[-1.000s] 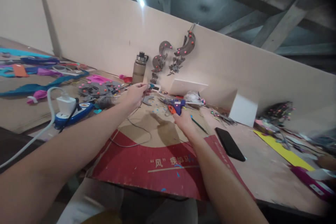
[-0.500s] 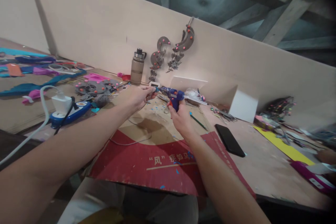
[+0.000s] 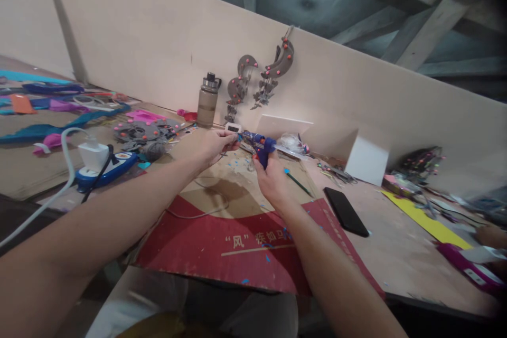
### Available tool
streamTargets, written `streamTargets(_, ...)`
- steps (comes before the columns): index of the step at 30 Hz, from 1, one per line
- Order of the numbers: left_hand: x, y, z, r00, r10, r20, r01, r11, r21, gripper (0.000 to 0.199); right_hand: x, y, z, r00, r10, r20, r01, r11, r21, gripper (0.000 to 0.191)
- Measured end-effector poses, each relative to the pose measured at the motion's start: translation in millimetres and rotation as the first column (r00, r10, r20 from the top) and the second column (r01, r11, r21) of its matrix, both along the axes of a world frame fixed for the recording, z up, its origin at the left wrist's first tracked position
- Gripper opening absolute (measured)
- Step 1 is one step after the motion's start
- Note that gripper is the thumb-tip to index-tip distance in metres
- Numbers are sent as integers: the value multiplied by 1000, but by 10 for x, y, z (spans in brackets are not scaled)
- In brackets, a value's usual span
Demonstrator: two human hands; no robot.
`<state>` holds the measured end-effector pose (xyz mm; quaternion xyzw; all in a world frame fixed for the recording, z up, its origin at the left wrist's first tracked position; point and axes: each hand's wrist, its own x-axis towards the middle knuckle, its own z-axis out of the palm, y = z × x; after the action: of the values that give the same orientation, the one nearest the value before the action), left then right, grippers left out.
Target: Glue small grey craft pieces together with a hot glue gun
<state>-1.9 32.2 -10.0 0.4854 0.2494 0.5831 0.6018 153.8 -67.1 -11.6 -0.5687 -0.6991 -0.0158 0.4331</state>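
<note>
My right hand (image 3: 269,171) is wrapped round the handle of a blue glue gun (image 3: 259,143), whose nozzle points left. A clear glue stick (image 3: 291,153) sticks out of its back end. At the nozzle, my left hand (image 3: 222,145) pinches a small blue piece (image 3: 239,138). Both hands are raised over a red and tan board (image 3: 190,243) scattered with blue scraps. A green pencil (image 3: 299,182) lies on the board, right of my right hand.
A bottle (image 3: 208,100) stands behind my left hand. A black phone (image 3: 346,212) lies at the right. On the left are a blue power strip (image 3: 105,171) and grey felt pieces (image 3: 142,132). A person's hand (image 3: 491,235) shows at the far right.
My left hand has shifted very slightly to the right, with the blue piece still at the nozzle. My right hand keeps its grip on the glue gun.
</note>
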Motion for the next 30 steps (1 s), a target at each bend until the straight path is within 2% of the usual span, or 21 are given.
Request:
streamTargets(5,-7,-37,39,999,41,-4,-41,999,-5,7,11,13,-1,1000,-10,-12,10,1000,1,41)
streamTargets(14,-36,-56,83,995,91,-30,-90,996,21,5,17,-8,33,1000,-13,-16,13,1000,-2,34)
streamTargets(30,-5,-71,55,995,71,-71,-68,997,39,11,-18,-24,20,1000,-11,13,12,1000,-18,43)
